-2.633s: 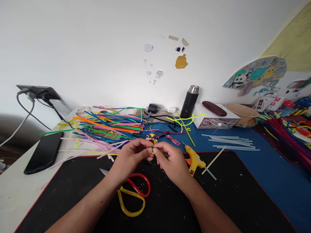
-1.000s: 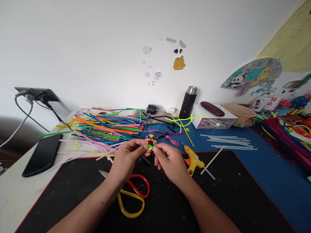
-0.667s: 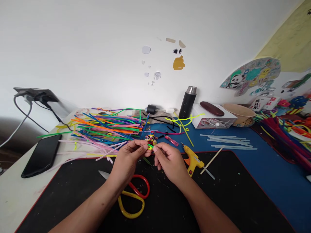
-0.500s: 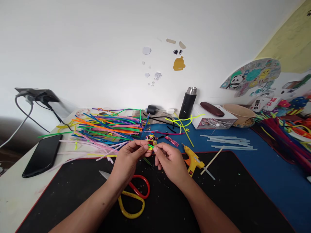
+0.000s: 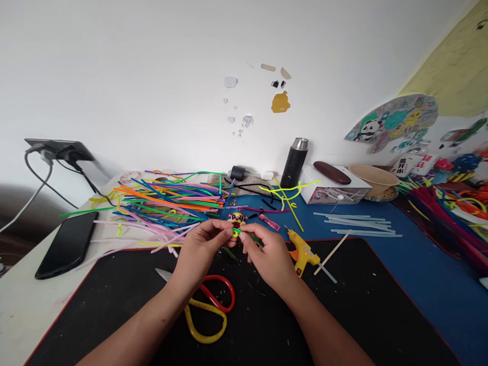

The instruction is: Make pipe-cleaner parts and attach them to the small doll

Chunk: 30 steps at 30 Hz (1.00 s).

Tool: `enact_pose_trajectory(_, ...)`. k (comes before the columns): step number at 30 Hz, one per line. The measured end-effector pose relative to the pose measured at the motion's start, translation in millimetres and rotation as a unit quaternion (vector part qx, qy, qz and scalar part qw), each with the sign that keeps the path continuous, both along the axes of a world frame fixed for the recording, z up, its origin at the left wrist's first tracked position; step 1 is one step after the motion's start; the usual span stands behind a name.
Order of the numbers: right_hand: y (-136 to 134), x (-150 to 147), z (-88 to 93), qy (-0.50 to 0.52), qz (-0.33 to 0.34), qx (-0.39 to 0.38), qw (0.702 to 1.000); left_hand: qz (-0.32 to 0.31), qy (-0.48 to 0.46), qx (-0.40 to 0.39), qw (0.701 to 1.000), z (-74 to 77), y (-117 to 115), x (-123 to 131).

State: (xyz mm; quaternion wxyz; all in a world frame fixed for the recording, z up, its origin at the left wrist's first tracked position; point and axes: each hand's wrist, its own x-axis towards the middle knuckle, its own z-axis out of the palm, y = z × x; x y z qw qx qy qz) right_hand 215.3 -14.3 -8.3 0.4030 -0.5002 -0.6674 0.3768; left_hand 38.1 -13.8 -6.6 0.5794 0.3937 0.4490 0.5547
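Both hands meet over the back edge of the black mat. My left hand pinches a small piece with a yellow ring and green part, its fingertips closed on it. My right hand is also closed, thumb and forefinger on a green pipe cleaner that joins this piece. Fingers hide much of it. Just behind the fingertips stands a small colourful figure with a white and red face. Scissors with red and yellow handles lie below my left hand. A yellow glue gun rests right of my right hand.
Many coloured pipe cleaners lie at the back left, near a black phone. Clear glue sticks, a black flask, a white drawer box and a pink lighter are at the back right.
My right fingers have shifted slightly, and more of the green pipe cleaner shows across them. My left hand keeps its pinch in nearly the same place.
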Motion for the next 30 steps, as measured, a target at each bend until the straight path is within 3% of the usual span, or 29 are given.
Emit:
enact_pose_trajectory(6, -0.1, -0.2, -2.0, -0.044, -0.009, 0.044, 0.998, -0.003, 0.021, -0.003, 1.000, 6.0, -0.9, 2.1)
enact_pose_trajectory(15, -0.5, 0.8, -5.0, -0.110, -0.019, 0.164, 0.980, -0.021, 0.045, -0.002, 0.999, 3.3, 1.2, -3.0)
enact_pose_trajectory(30, 1.8, 1.5, -9.4, -0.144, -0.040, 0.207, 0.967, -0.051, 0.050, 0.004, 0.997, 3.1, 0.0, 0.4)
